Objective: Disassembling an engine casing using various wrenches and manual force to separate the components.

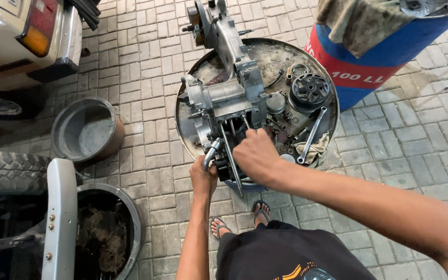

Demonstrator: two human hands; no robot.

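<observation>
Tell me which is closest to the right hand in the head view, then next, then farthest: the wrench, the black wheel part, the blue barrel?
From the right hand:
1. Wrench, lying on the round tray just to its right.
2. Black wheel part, farther back on the tray's right side.
3. Blue barrel, standing off the tray at the upper right.

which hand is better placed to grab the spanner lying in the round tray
Right, probably. The right hand sits at the grey metal engine casing, nearer the silver open-ended spanner in the round rusty metal tray. The left hand is on the casing's far side, gripping a curved metal pipe.
</observation>
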